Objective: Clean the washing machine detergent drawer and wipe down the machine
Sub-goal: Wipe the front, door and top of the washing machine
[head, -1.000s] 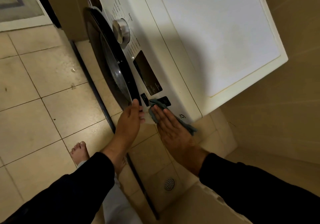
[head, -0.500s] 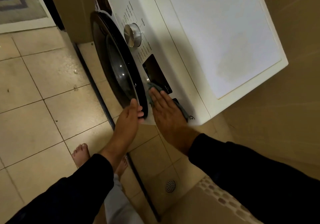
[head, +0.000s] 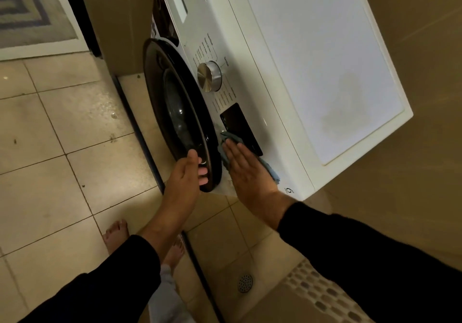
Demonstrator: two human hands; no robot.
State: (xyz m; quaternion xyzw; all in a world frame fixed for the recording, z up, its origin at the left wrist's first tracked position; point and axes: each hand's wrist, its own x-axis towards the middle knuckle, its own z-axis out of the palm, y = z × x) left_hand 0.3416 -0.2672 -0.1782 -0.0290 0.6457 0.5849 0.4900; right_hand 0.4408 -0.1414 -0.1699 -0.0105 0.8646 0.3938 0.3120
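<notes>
White and smooth, the washing machine (head: 287, 77) stands on the tiled floor (head: 62, 147) against the beige wall (head: 412, 197), and its flat top panel looks matte. On the front there is a round door (head: 180, 115) with a glossy black ring and dark glass, which bulges outward. Above the door sits a round metal knob (head: 209, 76) with a brushed, shiny face, and next to it a black rectangular display (head: 240, 129). The long row of controls runs along the upper front edge of the machine, from the far end toward the near right corner.

A blue-grey cloth (head: 231, 139), soft and crumpled, lies on the white front panel between the door ring and the display, near the right front corner. The right hand (head: 247, 170) presses it flat against the panel; its fingers (head: 233, 151) are straight and close together, pointing up along the panel. The left hand (head: 186, 175) rests on the lower right rim of the door; its fingers (head: 202, 172) are relaxed and a little curved, and they do not clamp anything that I can see.

Both sleeves are black. Two bare feet stand on the floor, and a small round metal drain (head: 245, 283) sits in the tiles near the machine.
</notes>
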